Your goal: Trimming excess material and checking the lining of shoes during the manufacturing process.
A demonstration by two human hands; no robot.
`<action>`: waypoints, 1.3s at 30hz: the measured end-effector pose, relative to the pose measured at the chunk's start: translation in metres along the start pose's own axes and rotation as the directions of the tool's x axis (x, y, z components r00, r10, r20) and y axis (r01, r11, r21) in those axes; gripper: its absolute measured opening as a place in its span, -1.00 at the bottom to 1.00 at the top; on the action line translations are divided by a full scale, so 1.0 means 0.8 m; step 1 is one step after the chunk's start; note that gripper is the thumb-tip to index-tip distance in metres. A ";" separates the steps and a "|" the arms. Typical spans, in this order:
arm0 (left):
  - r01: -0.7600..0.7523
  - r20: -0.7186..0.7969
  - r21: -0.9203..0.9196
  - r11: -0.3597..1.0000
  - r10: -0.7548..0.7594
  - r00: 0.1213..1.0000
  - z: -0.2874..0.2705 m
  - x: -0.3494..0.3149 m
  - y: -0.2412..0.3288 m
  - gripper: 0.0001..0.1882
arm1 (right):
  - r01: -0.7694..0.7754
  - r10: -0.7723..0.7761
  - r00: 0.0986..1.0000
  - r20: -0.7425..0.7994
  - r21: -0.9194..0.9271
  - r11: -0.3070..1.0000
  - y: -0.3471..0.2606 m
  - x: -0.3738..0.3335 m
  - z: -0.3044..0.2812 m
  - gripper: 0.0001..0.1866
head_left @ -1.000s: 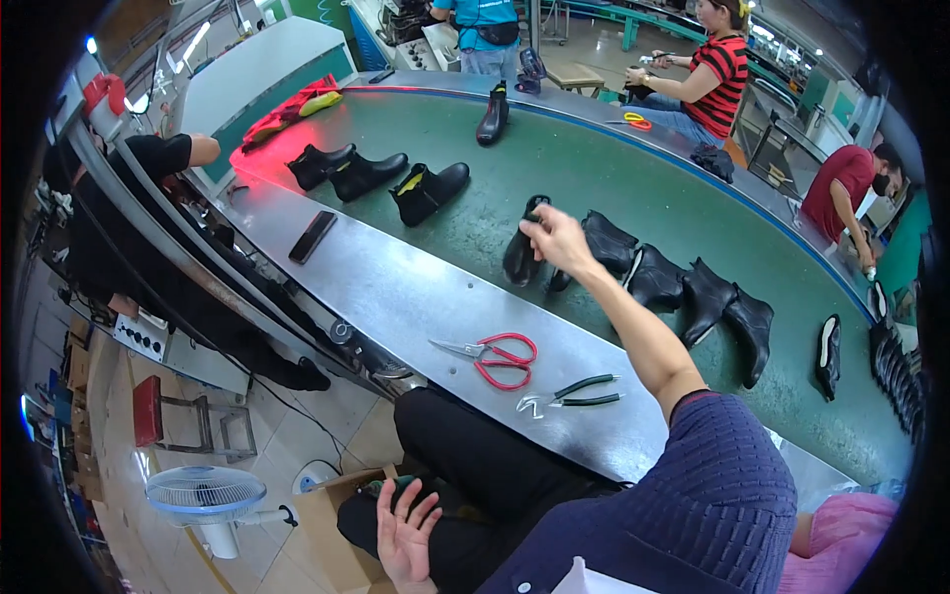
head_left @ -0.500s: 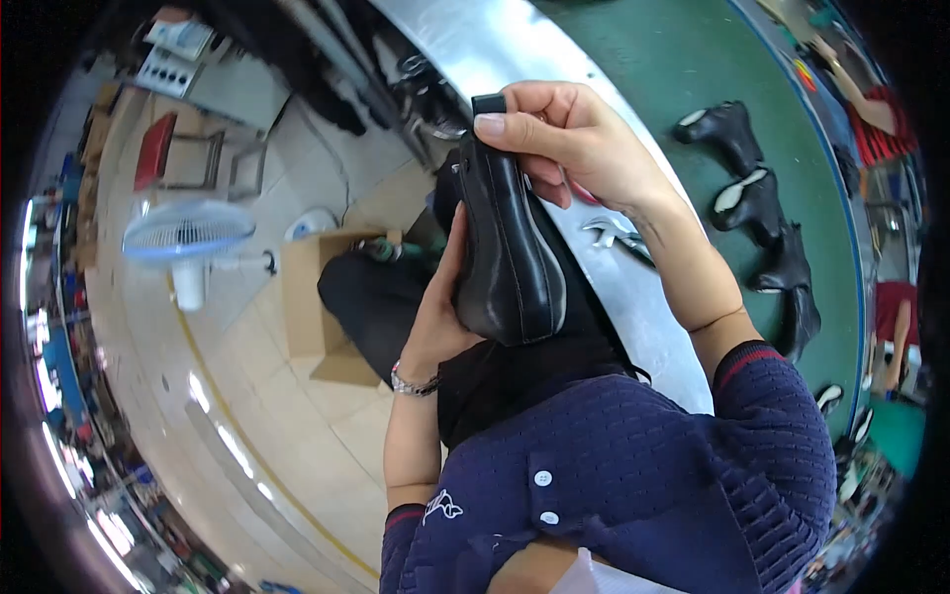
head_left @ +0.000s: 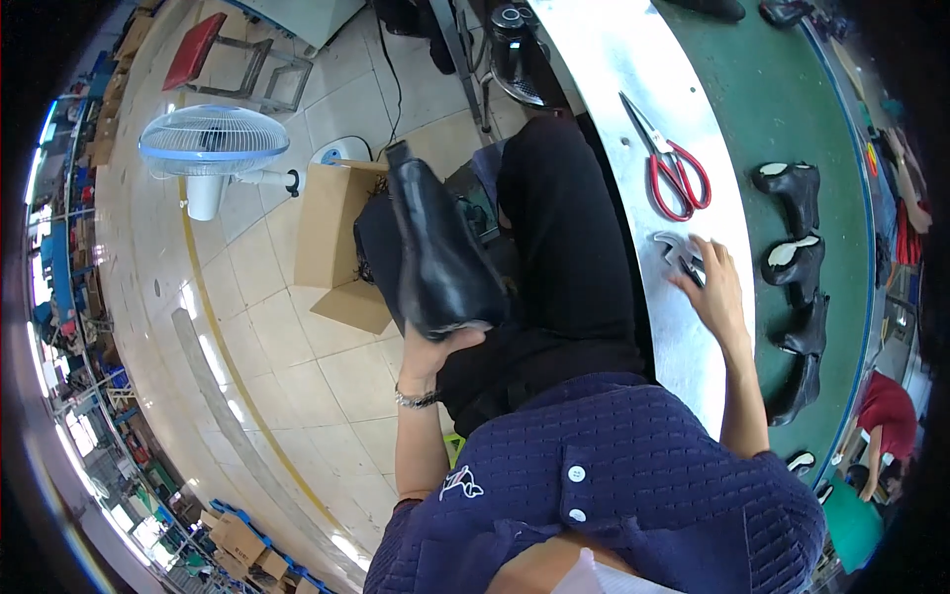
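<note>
My left hand (head_left: 435,353) grips a black leather ankle boot (head_left: 440,247) by its toe end, over my lap. The boot points away from me, with a pull tab at its far end. On the shiny metal bench (head_left: 683,342) to my right, my right hand (head_left: 722,295) has its thumb and fingers around the dark handles of metal lasting pincers (head_left: 671,246). Their curved jaws rest on the bench, and the palm side is partly hidden. Red-handled scissors (head_left: 676,178) lie just beyond the pincers, blades pointing away.
Several black boots (head_left: 797,262) lie on the green belt (head_left: 714,59) beyond the bench. At left are an open cardboard box (head_left: 327,238), a fan (head_left: 213,148) and a red stool (head_left: 195,51). Other people (head_left: 884,416) are at the far right.
My right hand has let go of the boot's pull tab and moved down to the pincers on the bench. The boot has shifted left in my left hand, and the scissors are uncovered.
</note>
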State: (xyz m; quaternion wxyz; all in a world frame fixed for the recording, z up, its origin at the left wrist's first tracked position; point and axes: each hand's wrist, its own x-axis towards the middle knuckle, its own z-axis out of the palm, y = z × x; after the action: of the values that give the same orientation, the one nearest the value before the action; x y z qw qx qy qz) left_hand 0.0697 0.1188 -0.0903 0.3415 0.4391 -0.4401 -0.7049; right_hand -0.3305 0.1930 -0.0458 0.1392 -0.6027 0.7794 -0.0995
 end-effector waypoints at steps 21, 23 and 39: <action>0.220 -0.041 -0.382 0.898 -0.254 0.966 0.003 0.064 0.101 -0.29 | -0.667 -0.136 0.657 0.741 0.656 0.354 -0.182 0.098 -0.070 -0.28; 0.174 -0.077 -0.312 0.934 -0.208 0.975 0.013 0.070 0.106 -0.29 | -0.640 -0.200 0.636 0.745 0.655 0.402 -0.209 0.115 -0.073 -0.21; -0.246 -0.331 0.558 0.793 0.485 0.809 0.001 0.130 0.117 -0.68 | -0.485 -0.263 0.501 0.824 0.520 0.703 -0.309 0.193 -0.060 -0.29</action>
State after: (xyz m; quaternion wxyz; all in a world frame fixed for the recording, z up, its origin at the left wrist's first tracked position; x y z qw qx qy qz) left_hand 0.0382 -0.0067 -0.0374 0.4463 0.5675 -0.5889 -0.3634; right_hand -0.1574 -0.0200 0.0640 0.7289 -0.4107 0.5439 -0.0649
